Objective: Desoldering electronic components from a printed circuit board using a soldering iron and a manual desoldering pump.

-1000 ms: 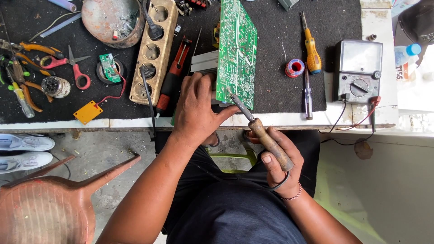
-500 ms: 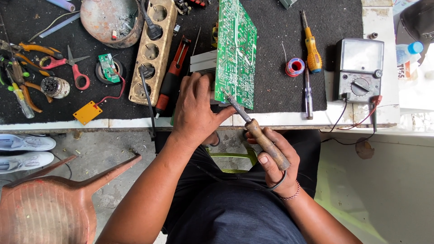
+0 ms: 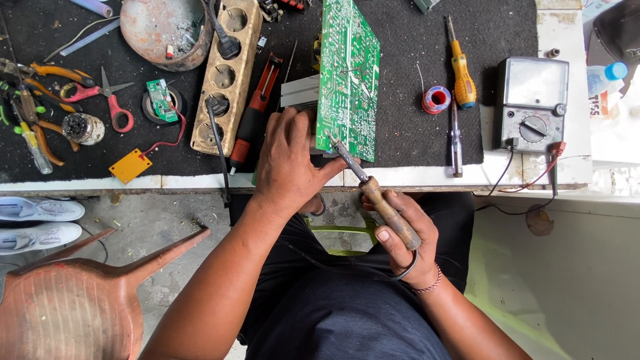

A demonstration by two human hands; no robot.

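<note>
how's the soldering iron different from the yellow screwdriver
The soldering iron has a brown wooden handle; the screwdriver has a yellow and orange one. The iron is held in the right hand, slanted, its tip on the green circuit board; the screwdriver lies unheld on the black mat, nearly upright in the frame. Both have thin metal shafts.

One circuit board (image 3: 349, 77); one soldering iron (image 3: 373, 193); two screwdrivers (image 3: 461, 73); one multimeter (image 3: 531, 103); two shoes (image 3: 37, 223).

Glossy green circuit board (image 3: 349, 77), worn wooden soldering iron handle (image 3: 390, 212), matt black cloth mat (image 3: 407, 40).
</note>
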